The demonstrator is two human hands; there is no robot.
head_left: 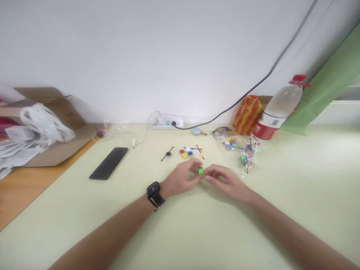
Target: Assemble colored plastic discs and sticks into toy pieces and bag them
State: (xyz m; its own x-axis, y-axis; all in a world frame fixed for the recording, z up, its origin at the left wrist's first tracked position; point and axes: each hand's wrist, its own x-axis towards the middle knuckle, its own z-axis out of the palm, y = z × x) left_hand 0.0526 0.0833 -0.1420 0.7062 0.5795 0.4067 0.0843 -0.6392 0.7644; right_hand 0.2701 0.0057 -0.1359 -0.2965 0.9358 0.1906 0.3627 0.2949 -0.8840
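Between my hands, just above the table, is a small round green plastic piece (pixel 200 171). My left hand (pixel 184 176), with a black watch on its wrist, is closed around it between thumb and fingers. My right hand (pixel 225 181) comes in from the right with thumb and fingertips pinched beside the green piece; what they hold, if anything, is too small to see. Past my hands lie several round plastic pieces (pixel 185 155) in red, white, yellow and blue, with coloured plastic arrows (pixel 200 151) next to them. Further left, a black arrow spinner (pixel 168 154) rests on a round base.
Plastic bags of coloured parts (pixel 249 155) lie to the right, before a large bottle (pixel 278 108) and a striped red-yellow bag (pixel 246 114). A black phone (pixel 109 163) lies left. At the wall sits a power strip (pixel 165 123); a cardboard box (pixel 53 150) is far left.
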